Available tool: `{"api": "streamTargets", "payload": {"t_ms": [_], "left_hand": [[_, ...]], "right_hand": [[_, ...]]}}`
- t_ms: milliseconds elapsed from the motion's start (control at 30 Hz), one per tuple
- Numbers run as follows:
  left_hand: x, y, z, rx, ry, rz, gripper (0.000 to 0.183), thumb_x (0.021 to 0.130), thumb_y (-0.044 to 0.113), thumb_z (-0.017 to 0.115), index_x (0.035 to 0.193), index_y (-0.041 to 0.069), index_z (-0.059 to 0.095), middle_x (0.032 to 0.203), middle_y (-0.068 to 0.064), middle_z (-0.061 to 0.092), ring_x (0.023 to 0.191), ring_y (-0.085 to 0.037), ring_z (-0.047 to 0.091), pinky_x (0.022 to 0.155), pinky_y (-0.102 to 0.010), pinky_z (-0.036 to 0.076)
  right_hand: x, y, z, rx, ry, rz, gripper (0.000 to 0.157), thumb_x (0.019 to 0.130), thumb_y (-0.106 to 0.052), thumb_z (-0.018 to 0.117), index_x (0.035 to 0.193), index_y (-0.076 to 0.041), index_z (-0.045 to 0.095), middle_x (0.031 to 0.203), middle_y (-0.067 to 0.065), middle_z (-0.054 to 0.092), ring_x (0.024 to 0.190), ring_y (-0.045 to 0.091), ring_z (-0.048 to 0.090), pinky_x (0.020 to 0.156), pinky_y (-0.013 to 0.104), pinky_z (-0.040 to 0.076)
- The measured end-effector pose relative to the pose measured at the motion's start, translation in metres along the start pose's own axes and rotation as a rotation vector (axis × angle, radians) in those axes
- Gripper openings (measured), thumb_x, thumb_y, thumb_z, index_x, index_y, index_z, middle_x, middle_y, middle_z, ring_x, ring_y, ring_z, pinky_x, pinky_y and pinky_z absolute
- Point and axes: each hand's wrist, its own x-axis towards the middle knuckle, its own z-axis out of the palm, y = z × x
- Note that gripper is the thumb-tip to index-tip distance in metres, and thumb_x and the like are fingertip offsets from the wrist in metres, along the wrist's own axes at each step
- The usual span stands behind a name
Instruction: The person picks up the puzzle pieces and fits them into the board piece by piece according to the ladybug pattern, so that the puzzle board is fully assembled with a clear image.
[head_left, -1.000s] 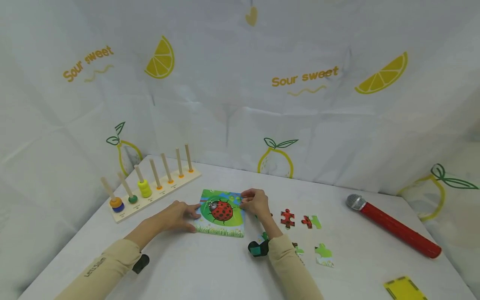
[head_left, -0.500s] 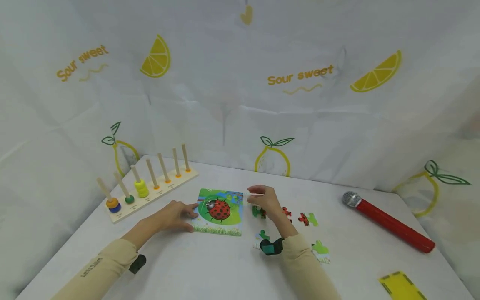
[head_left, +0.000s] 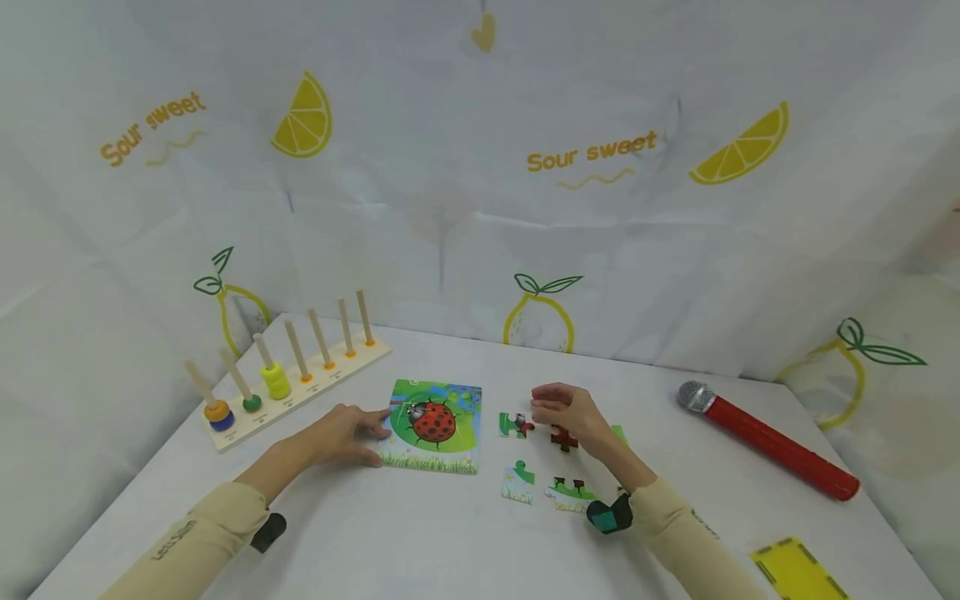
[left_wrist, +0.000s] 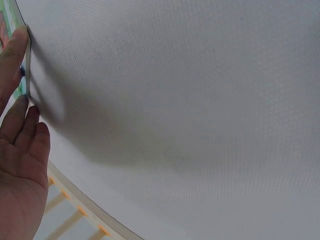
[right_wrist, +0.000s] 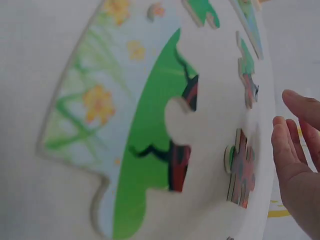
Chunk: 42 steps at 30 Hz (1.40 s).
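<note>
A square ladybug picture board (head_left: 432, 450) lies on the white table. At its left edge rests my left hand (head_left: 337, 437), thumb and fingertips against the side; the left wrist view shows the fingers (left_wrist: 15, 47) at the board's edge. To the right of the board, my right hand (head_left: 573, 414) hovers with loosely bent fingers and nothing in them. Below it are jigsaw pieces: a red spotted one (right_wrist: 242, 172), a green one with the ladybug's head (head_left: 514, 426), and grass pieces with flowers (head_left: 518, 483) and dark legs (head_left: 568, 495). My right forearm partly covers other pieces.
A wooden counting rack (head_left: 300, 398) with pegs and coloured beads stands at the back left. On the right lies a red microphone (head_left: 780, 446) with a silver head. A yellow plate (head_left: 798, 571) is at the front right. Behind hangs a white lemon-print cloth (head_left: 435, 192).
My right hand has let go of the board's upper right edge and moved right, over the jigsaw pieces. My left hand has stayed at the board's left edge. The head view has shifted slightly.
</note>
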Motion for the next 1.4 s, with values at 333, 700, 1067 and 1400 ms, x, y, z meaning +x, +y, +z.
{"api": "streamTargets", "payload": {"t_ms": [333,700,1067,1400], "left_hand": [[-0.001,-0.002,0.001,-0.004,0.011,0.007,0.035,0.072,0.027,0.082,0.102,0.009,0.074,0.132,-0.018,0.056,0.123,-0.041,0.049,0.100,-0.053,0.040],[-0.001,-0.003,0.002,-0.032,0.005,0.011,0.036,0.073,0.026,0.082,0.104,0.008,0.073,0.133,-0.020,0.054,0.124,-0.043,0.048,0.100,-0.054,0.040],[-0.001,-0.006,0.004,-0.038,0.005,-0.005,0.038,0.073,0.026,0.082,0.104,0.007,0.073,0.134,-0.020,0.053,0.125,-0.042,0.047,0.101,-0.053,0.040],[0.000,-0.006,0.004,-0.045,-0.004,-0.017,0.039,0.073,0.025,0.082,0.107,0.007,0.073,0.135,-0.018,0.053,0.126,-0.040,0.047,0.102,-0.051,0.040]], "right_hand": [[-0.003,0.011,0.007,-0.072,-0.076,-0.077,0.048,0.078,0.003,0.076,0.122,0.008,0.058,0.121,0.023,0.062,0.114,0.033,0.059,0.089,0.028,0.052],[-0.005,0.010,0.021,-0.162,0.015,-0.094,0.043,0.072,0.006,0.079,0.113,0.004,0.065,0.108,0.016,0.067,0.102,0.028,0.064,0.084,0.029,0.054],[-0.012,0.005,0.016,-0.084,-0.109,-0.069,0.044,0.076,-0.005,0.080,0.116,0.003,0.066,0.120,0.017,0.064,0.111,0.030,0.060,0.085,0.029,0.053],[-0.012,0.010,0.012,-0.060,-0.152,-0.053,0.040,0.080,-0.006,0.077,0.117,0.002,0.065,0.117,0.016,0.066,0.096,0.019,0.061,0.073,0.020,0.049]]}}
